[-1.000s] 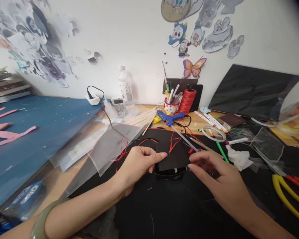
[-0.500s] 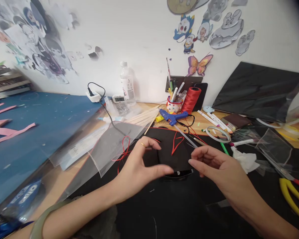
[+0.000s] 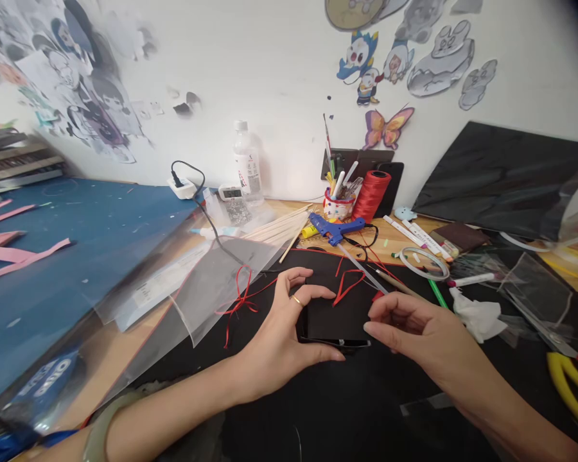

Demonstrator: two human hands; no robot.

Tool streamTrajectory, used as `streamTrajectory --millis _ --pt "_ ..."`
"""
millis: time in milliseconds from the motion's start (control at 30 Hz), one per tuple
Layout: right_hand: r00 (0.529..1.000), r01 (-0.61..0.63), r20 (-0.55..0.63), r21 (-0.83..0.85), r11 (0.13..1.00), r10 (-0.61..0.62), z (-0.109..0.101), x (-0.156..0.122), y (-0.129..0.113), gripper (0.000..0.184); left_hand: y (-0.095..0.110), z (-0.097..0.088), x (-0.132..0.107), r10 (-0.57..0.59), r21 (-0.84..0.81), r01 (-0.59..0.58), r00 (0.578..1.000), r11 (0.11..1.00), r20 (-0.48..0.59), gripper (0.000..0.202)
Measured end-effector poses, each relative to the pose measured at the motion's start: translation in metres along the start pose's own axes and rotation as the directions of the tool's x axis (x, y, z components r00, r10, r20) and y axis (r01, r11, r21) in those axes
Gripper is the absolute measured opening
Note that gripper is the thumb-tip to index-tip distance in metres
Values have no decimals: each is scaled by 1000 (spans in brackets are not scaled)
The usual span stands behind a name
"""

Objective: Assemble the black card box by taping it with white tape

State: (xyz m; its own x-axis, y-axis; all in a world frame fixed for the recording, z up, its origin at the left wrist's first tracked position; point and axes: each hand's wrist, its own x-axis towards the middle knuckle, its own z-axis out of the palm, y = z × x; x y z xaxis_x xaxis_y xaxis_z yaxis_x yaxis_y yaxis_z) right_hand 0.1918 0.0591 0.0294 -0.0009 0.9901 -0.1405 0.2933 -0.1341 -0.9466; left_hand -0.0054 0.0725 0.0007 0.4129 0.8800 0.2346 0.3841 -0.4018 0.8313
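Note:
A small black paper box [image 3: 338, 319] sits on a black sheet [image 3: 347, 398] in front of me. My left hand [image 3: 284, 333] wraps around the box's left side, thumb along its near edge and fingers curled over its far corner; a ring shows on one finger. My right hand [image 3: 417, 333] touches the box's right edge with curled fingers and thumb tip. Thin red ribbon [image 3: 344, 289] lies across the box's far side, and more red ribbon [image 3: 238, 298] trails to the left.
Clear plastic sheets [image 3: 197, 282] and a blue mat [image 3: 67, 256] lie left. Behind are a blue glue gun [image 3: 337, 228], red thread spool [image 3: 370, 196], pen cup [image 3: 337, 204], water bottle [image 3: 245, 163], wooden sticks [image 3: 279, 228], tape roll [image 3: 424, 262]. Yellow-handled scissors [image 3: 568, 378] lie right.
My left hand let go of the box's left edge, opened wide, then closed round the box's left side. The right hand stayed at the right edge. The view shifted slightly.

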Motion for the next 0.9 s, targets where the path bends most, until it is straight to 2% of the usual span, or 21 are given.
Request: streamTrajectory --millis 167,367,467,667,900 --pt "1000 16 14 30 999 -16 0 0 -3 14 -1 8 -1 0 4 0 1000 1000 -8 67" --pt "997 61 46 -61 996 -58 0 3 -3 13 -3 10 1 -1 2 1 1000 1000 3 73" --pt "996 80 35 -95 992 -77 1 3 -3 13 -2 9 2 -3 -5 3 1000 1000 -3 73" --pt "999 44 28 -61 997 -43 3 1 -6 17 0 9 3 -2 -33 1 1000 999 -16 71" --pt "995 88 44 -80 993 -84 0 2 -5 13 -2 11 2 -30 -91 27 999 996 -30 75"
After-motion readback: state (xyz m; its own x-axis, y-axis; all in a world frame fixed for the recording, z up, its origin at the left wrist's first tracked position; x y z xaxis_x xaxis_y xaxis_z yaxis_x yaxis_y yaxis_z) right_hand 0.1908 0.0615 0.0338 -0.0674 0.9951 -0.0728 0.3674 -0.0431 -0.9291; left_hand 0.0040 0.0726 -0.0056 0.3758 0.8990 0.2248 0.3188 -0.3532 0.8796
